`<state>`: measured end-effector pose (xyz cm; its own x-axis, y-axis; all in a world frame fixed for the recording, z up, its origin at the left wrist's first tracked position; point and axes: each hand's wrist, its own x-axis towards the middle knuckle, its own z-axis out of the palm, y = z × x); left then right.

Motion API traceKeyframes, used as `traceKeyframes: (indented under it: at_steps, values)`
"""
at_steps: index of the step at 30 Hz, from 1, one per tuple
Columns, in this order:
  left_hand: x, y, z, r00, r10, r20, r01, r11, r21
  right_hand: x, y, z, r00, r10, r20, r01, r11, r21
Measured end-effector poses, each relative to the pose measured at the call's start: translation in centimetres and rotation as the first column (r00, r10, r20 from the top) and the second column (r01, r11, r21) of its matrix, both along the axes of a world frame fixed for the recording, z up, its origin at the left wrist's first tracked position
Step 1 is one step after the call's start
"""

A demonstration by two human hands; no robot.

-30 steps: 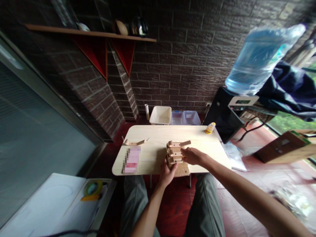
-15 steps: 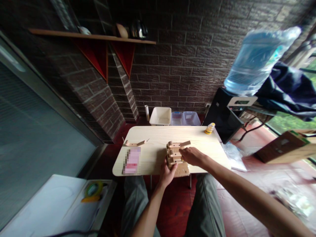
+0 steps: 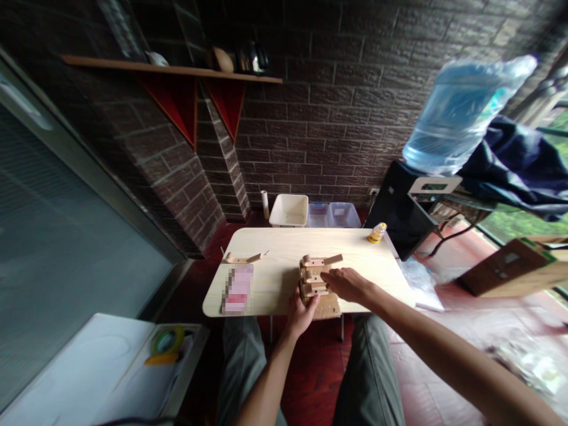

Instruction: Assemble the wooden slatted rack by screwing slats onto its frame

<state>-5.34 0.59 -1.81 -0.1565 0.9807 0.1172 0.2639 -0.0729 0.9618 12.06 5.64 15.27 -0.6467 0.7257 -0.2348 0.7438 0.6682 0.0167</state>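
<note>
On the pale table (image 3: 270, 242) in front of me lies a brown cardboard piece (image 3: 326, 307) that looks covered in shiny tape. Three small wooden pieces with raised rounded ends and dark holes rest across it: an upper one (image 3: 317, 261), a middle one (image 3: 314, 277) and a lower one (image 3: 313, 290). My left hand (image 3: 302, 313) grips the near left side of the cardboard, its thumb beside the lower piece. My right hand (image 3: 348, 284) is closed over the right ends of the middle and lower pieces. Whatever its fingers pinch is hidden.
A similar wooden piece (image 3: 243, 259) and a pink, partly pixelated item (image 3: 238, 290) lie on the table's left. A yellow-labelled bottle (image 3: 377, 233) stands at the far right corner. Behind are a cream bin (image 3: 289, 210), clear plastic bins (image 3: 344, 215) and a water dispenser (image 3: 393, 207).
My right hand has shifted very slightly to the left over the wooden pieces. My left hand keeps its hold, and the view has tilted up a little.
</note>
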Motion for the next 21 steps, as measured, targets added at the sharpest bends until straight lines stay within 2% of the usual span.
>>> traceKeyframes:
  at_steps: [6,11,17,21]
  values:
    - [0.08,0.1,-0.15,1.0,0.0,-0.001,0.0,1.0,-0.008,0.01,0.74,-0.8,0.997,-0.08,0.015,0.08,0.996,-0.026]
    - [0.07,0.09,-0.07,1.0,0.008,-0.012,-0.008,1.0,-0.002,-0.01,0.67,-0.63,0.99,-0.141,0.014,0.141,0.99,-0.029]
    - [0.04,0.0,0.32,1.0,-0.002,-0.012,0.001,1.0,-0.02,0.41,0.19,0.0,0.998,-0.059,-0.003,0.058,0.997,-0.06]
    - [0.1,-0.03,0.42,1.0,0.004,-0.017,-0.005,1.0,-0.027,0.46,0.33,-0.37,1.0,-0.005,0.006,0.005,0.999,-0.053]
